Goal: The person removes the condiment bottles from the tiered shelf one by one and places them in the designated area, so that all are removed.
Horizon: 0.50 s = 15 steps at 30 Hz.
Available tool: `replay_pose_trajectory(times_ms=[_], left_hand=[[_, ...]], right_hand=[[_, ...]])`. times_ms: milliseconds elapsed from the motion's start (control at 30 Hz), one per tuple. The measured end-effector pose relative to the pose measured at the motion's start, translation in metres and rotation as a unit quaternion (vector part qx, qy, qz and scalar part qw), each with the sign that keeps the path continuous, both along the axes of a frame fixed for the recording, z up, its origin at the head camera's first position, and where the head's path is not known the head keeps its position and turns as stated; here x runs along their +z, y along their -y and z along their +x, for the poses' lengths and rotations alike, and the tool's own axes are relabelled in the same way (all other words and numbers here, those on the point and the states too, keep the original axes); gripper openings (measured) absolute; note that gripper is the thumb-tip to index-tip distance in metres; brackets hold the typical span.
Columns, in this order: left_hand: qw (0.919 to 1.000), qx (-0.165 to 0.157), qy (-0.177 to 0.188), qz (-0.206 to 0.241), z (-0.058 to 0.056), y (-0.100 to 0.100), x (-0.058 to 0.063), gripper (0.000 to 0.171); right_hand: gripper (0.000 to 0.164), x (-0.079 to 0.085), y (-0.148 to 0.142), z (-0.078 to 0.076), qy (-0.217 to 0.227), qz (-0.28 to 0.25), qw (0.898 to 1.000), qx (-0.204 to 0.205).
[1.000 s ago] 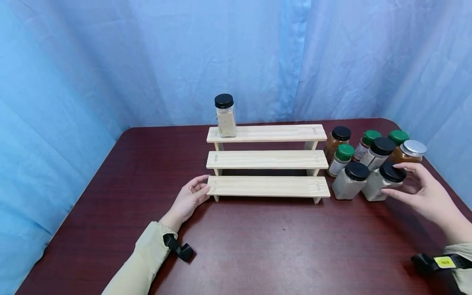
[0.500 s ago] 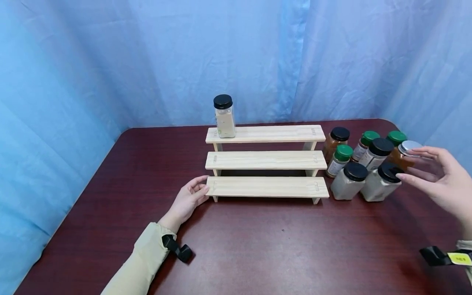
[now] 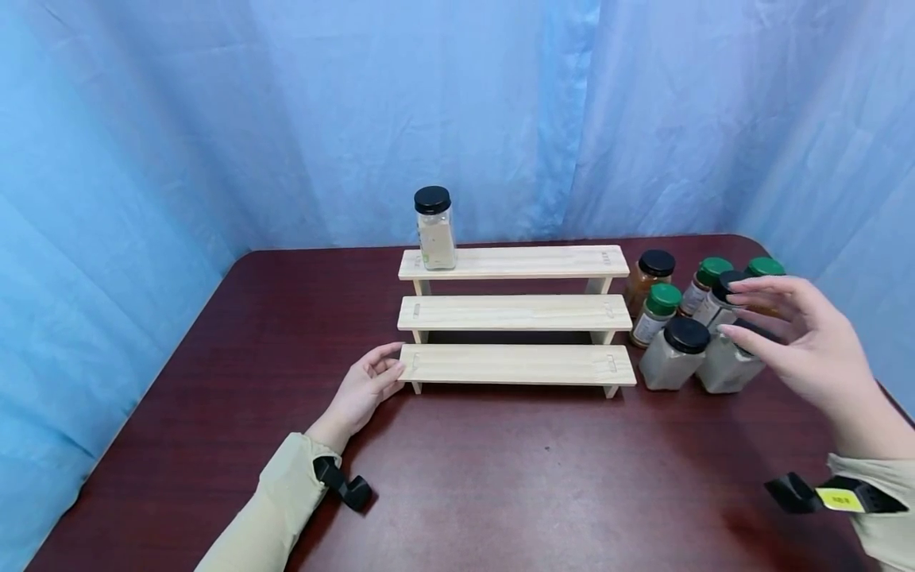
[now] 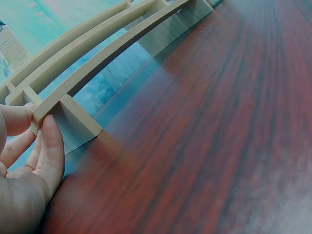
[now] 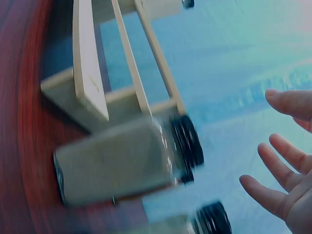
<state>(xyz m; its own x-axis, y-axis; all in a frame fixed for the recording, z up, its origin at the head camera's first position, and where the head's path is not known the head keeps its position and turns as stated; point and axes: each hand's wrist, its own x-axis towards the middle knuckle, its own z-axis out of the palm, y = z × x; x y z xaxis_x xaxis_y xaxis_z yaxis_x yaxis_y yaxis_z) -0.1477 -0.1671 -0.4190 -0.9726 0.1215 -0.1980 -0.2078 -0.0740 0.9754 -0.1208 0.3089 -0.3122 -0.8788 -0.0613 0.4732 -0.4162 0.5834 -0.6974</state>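
Observation:
A three-tier wooden display rack (image 3: 516, 365) stands mid-table. My left hand (image 3: 360, 391) pinches the left end of its lowest shelf; in the left wrist view the thumb lies above the board (image 4: 73, 92) and fingers below. On the top tier's left end stands a black-lidded spice jar (image 3: 438, 242) of pale powder. My right hand (image 3: 811, 345) hovers over the jars at the right, its fingers spread and holding nothing. It partly covers a black-lidded jar (image 3: 722, 367) of greyish contents. A similar jar (image 3: 672, 361) sits just left of that one.
Behind those two are green-lidded jars (image 3: 652, 318), a jar with a black lid and brown contents (image 3: 649, 280), and another black-lidded jar (image 3: 709, 311). Blue curtains (image 3: 343, 119) hang around the dark red table (image 3: 500, 477).
My right hand has left the front right jar's lid, swung out to the right, then come back left and higher over the jars. The silver lid is now hidden. My left hand stays put.

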Motion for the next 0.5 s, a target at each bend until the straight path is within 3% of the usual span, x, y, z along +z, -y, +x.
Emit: replay_pose_trajectory(times_ms=[500], left_hand=[[1.0,-0.004,-0.001,0.005,-0.001,0.0,0.0,0.048]], right_hand=[[0.048,0.007,0.079,-0.025,-0.008,-0.031,0.99,0.14]])
